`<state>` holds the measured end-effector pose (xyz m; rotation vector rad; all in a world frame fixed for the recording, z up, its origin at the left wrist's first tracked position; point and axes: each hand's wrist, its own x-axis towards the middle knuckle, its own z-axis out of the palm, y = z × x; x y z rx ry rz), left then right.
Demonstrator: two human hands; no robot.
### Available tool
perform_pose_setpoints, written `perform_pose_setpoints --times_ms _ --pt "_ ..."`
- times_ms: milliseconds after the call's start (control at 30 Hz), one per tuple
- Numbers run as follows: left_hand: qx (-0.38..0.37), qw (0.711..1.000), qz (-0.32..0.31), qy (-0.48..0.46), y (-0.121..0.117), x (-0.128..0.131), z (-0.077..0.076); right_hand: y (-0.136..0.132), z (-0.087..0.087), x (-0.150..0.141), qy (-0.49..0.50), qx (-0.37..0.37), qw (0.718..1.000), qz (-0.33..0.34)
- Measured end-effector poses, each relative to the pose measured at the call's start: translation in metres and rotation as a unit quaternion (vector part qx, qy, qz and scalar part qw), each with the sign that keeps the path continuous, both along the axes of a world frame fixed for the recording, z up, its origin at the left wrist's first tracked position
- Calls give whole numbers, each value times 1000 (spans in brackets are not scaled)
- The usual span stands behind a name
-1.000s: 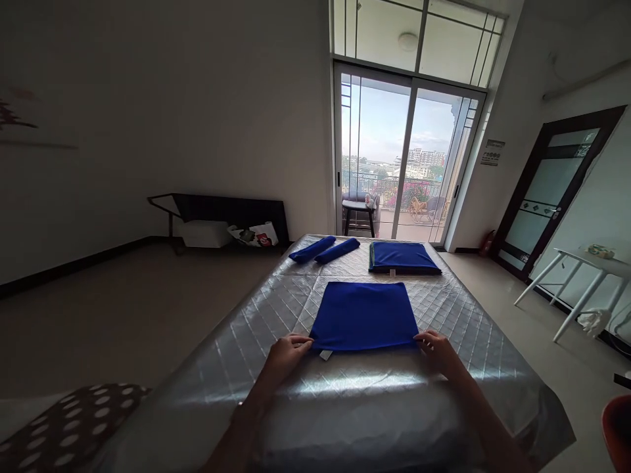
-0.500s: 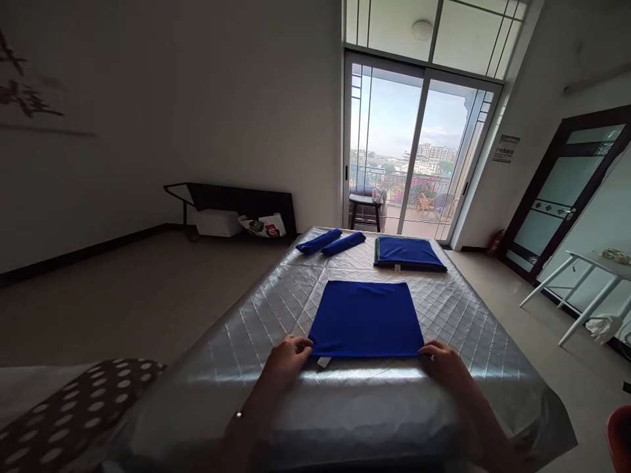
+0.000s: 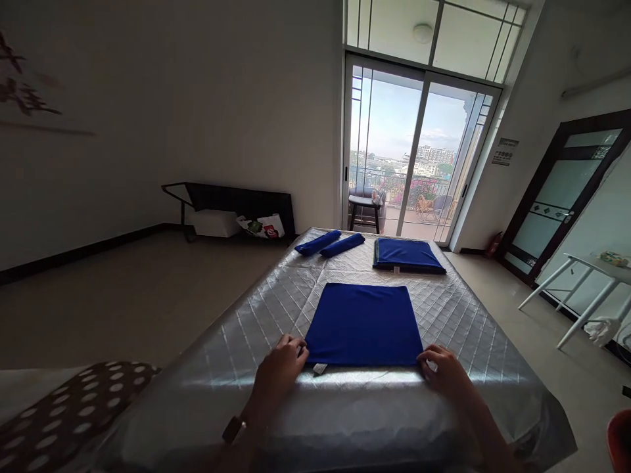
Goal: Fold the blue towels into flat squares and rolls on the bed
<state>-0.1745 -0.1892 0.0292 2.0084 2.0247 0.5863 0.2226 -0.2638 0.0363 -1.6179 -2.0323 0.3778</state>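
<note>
A folded blue cloth (image 3: 365, 325) lies flat as a near-square on the silver quilted table cover (image 3: 246, 335), with a small white tag showing at its near left edge. My left hand (image 3: 283, 360) is closed at the near left corner, fingers curled on the edge; a watch is on that wrist. At the near right corner, my right hand (image 3: 438, 364) pinches the fabric between thumb and fingers. Farther back are two rolled blue cloths (image 3: 318, 243) side by side, and right of them a stack of folded blue cloths (image 3: 409, 255).
A brown polka-dot fabric (image 3: 83, 407) is at the lower left. Past the table's far end stand a dark bench-like frame (image 3: 241, 200) and a glass sliding door (image 3: 384, 144). On the right are a white-legged table (image 3: 596, 269) and part of a red object (image 3: 620, 437).
The near edge of the flat cloth has come slightly toward me and spread a little wider. My left hand has shifted left and nearer; my right hand has barely moved.
</note>
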Motion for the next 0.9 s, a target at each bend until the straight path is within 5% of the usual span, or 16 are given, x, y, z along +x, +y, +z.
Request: perform_pose_setpoints --times_ms 167,300,533,900 --pt "116 988 -69 79 -1 29 8 16 13 -21 -25 37 997 -61" --pt "110 980 -138 94 12 47 -10 42 3 -43 -69 17 992 -103" --pt "43 985 -127 106 27 31 -58 54 -23 -54 -150 -74 980 -107" --pt "48 980 -103 164 28 12 -62 53 -28 -57 -146 -40 985 -87"
